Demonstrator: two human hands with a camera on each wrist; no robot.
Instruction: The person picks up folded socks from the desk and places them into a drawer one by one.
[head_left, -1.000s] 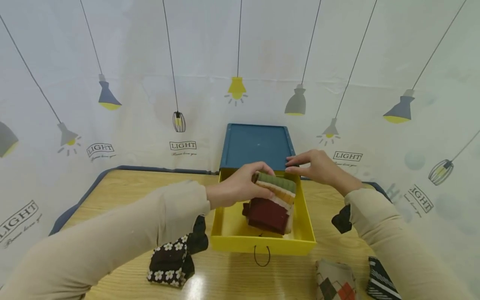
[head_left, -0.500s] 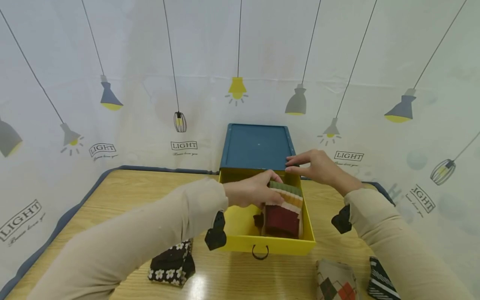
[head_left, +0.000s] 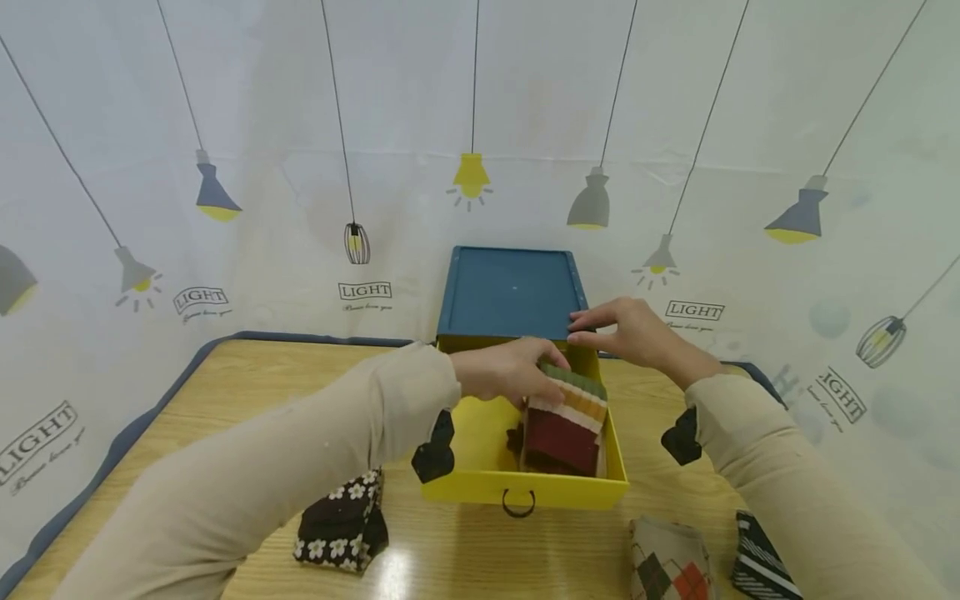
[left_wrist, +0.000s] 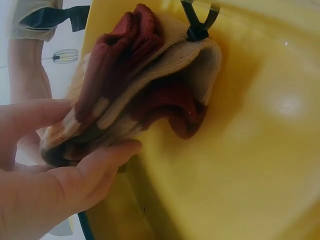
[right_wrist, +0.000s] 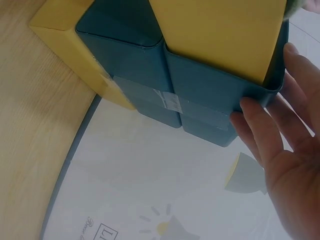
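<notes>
My left hand [head_left: 510,371] holds a folded pair of striped socks [head_left: 566,417], green, mustard, cream and dark red, inside a pulled-out yellow drawer [head_left: 525,490] on its right side. In the left wrist view the thumb and fingers pinch the striped folds of the socks [left_wrist: 115,80], whose dark red and cream ends face the drawer's front wall. My right hand [head_left: 630,333] touches the front right corner of the blue box [head_left: 513,292] that houses the drawer. Its fingers lie loosely extended against the blue side [right_wrist: 210,85] in the right wrist view.
Folded flowered socks [head_left: 341,525] lie left of the drawer. Argyle socks [head_left: 671,558] and black-and-white striped socks [head_left: 761,558] lie front right. Clear tape [right_wrist: 170,101] joins the box to a second blue box [right_wrist: 130,60]. A curtain printed with lamps hangs behind the table [head_left: 255,392].
My left hand has carried the striped socks right and slightly down into the drawer's right side, then barely shifted. The right hand has stayed at the box corner.
</notes>
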